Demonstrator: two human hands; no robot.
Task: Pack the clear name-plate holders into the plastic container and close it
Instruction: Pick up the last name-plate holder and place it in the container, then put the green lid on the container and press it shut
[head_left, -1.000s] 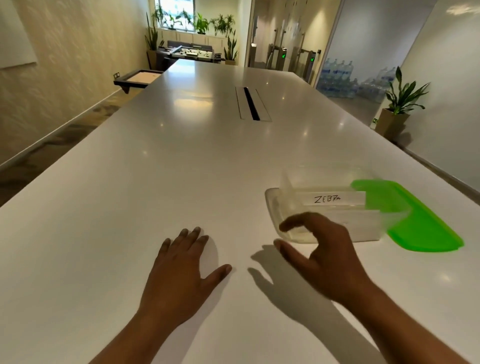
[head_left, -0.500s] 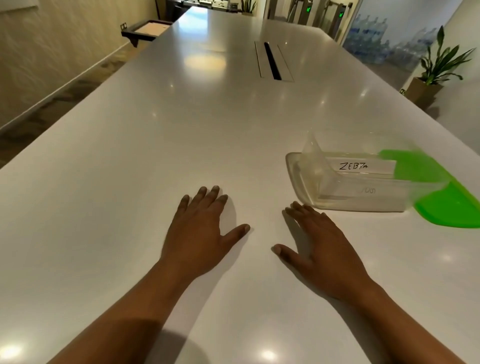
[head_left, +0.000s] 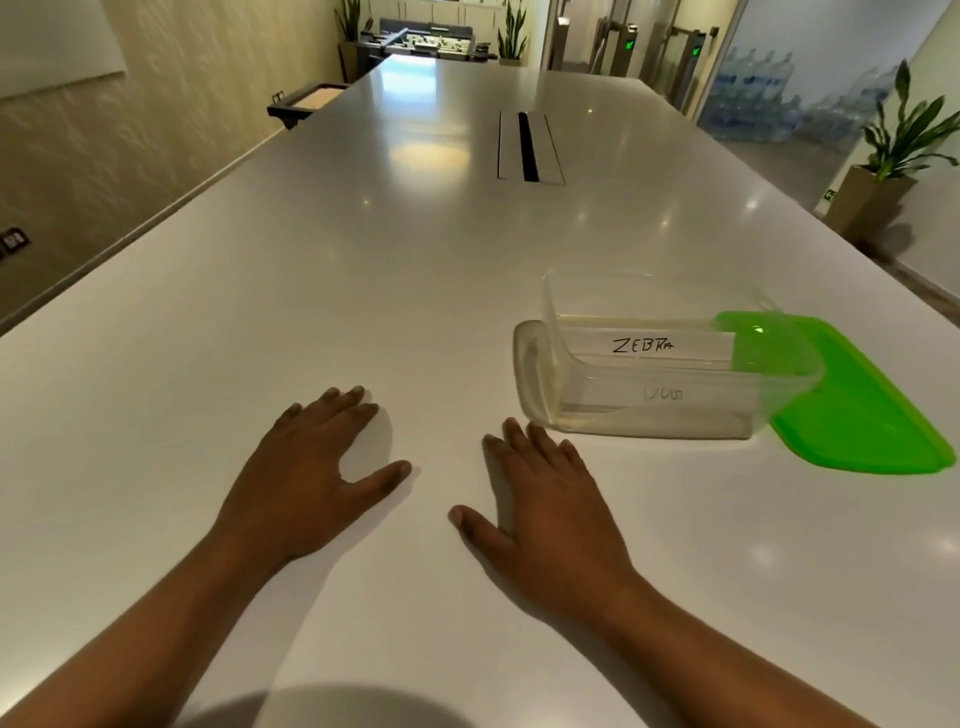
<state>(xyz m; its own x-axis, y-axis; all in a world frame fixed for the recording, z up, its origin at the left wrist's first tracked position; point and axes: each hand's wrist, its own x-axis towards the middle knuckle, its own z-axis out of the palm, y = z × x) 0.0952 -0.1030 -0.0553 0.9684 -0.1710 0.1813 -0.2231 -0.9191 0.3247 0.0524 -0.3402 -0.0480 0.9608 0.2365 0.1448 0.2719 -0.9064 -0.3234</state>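
Observation:
A clear plastic container (head_left: 535, 364) sits on the white table (head_left: 363, 291) to the right of centre. A clear name-plate holder (head_left: 670, 345) with a card reading ZEBRA stands in it, rising above its rim; a second faint card shows lower in the container. The green lid (head_left: 872, 410) lies flat on the table against the container's right end. My left hand (head_left: 317, 478) rests flat, palm down, fingers spread, holding nothing. My right hand (head_left: 545, 514) also lies flat, fingertips just short of the container's near left corner.
A cable slot (head_left: 530, 148) is set into the table's middle further away. A dark tray (head_left: 306, 101) sticks out past the far left edge. A potted plant (head_left: 893, 156) stands on the floor to the right.
My right hand came down from hovering at the container's front to lie flat on the table. The left hand stayed flat. The camera view shifted.

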